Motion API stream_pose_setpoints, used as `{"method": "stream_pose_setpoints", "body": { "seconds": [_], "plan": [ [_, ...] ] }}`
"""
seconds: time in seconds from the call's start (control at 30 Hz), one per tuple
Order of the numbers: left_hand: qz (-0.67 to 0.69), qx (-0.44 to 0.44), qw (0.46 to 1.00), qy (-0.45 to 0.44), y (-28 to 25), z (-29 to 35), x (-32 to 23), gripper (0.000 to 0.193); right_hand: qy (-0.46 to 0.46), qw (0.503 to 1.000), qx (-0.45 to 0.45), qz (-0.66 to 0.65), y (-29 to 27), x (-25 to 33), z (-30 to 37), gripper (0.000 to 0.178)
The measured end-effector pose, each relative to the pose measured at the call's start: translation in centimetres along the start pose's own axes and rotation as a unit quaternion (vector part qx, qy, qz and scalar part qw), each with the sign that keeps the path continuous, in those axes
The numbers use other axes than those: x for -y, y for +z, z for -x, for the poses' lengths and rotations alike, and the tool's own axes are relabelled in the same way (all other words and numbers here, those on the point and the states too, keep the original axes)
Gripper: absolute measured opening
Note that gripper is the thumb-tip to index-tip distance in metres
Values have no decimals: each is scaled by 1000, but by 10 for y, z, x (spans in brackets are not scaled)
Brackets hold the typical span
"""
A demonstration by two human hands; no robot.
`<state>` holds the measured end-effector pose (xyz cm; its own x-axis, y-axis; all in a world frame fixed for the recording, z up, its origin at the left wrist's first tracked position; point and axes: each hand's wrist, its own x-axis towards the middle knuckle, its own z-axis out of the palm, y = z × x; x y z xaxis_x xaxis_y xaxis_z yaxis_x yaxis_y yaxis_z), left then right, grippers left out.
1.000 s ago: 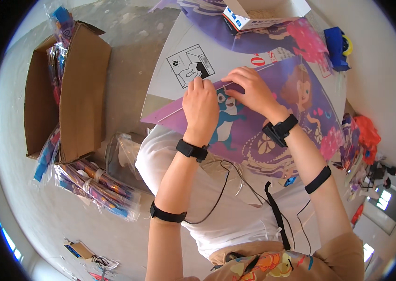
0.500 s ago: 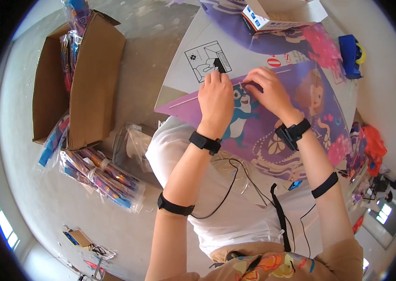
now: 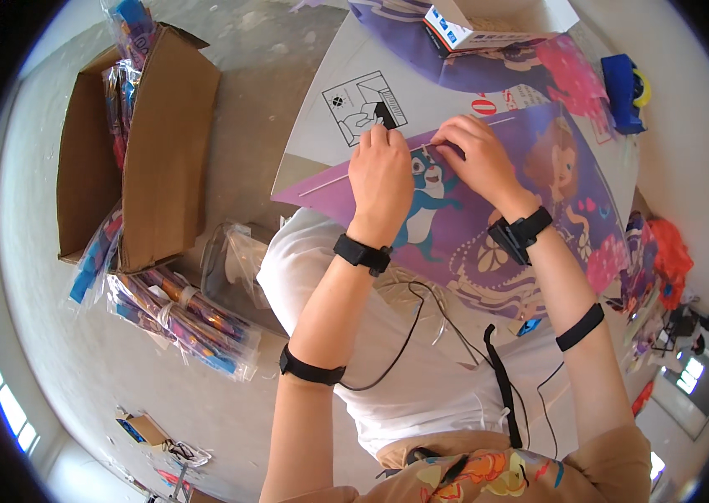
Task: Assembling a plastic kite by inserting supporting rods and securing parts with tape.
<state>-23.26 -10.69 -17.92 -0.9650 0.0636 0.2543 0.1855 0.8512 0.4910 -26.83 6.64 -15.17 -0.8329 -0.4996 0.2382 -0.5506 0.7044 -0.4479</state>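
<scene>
A purple kite (image 3: 530, 159) printed with a blue-and-white cartoon animal and a long-haired figure lies across my lap and the table edge. A thin white rod (image 3: 326, 185) runs along its far edge. My left hand (image 3: 381, 180) is curled over that edge, its fingertips hidden behind the knuckles, closed on the kite. Just to the right, my right hand (image 3: 482, 163) pinches the edge between thumb and fingers, beside a small white piece above the animal's head. What exactly its fingertips grip is too small to make out.
The white table (image 3: 308, 126) carries another purple printed sheet (image 3: 396, 42), an open white box (image 3: 501, 33) and a blue tape dispenser (image 3: 623, 92). At left stands a cardboard box (image 3: 166, 159) with packaged goods; bundled packages (image 3: 187, 314) lie below it. Dark cables (image 3: 413, 323) cross my lap.
Both hands stay at the kite's edge, with only slight finger movement. The whole view has shifted a little.
</scene>
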Motion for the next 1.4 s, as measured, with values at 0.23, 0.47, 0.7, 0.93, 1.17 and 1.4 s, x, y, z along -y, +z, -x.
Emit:
{"method": "stream_pose_setpoints", "body": {
  "seconds": [0.23,0.47,0.7,0.93,1.17,1.4],
  "plan": [
    [-3,3,1000,-5,-1,0,0,2,-1,1000,-10,-1,2,-1,1,9],
    [3,4,1000,2,-1,0,1,3,-7,1000,-15,3,2,-3,1,8],
    [24,16,1000,-7,-7,-1,3,5,-12,1000,-20,-15,3,-1,-2,8],
    [30,23,999,1,-3,-1,1,4,21,999,-25,-6,8,-6,4,8],
    [17,25,1000,3,-4,-2,-2,5,30,999,-46,-1,9,-10,2,8],
    [20,27,999,9,-6,-3,-2,5,27,998,-52,4,10,-10,1,7]
  ]
}}
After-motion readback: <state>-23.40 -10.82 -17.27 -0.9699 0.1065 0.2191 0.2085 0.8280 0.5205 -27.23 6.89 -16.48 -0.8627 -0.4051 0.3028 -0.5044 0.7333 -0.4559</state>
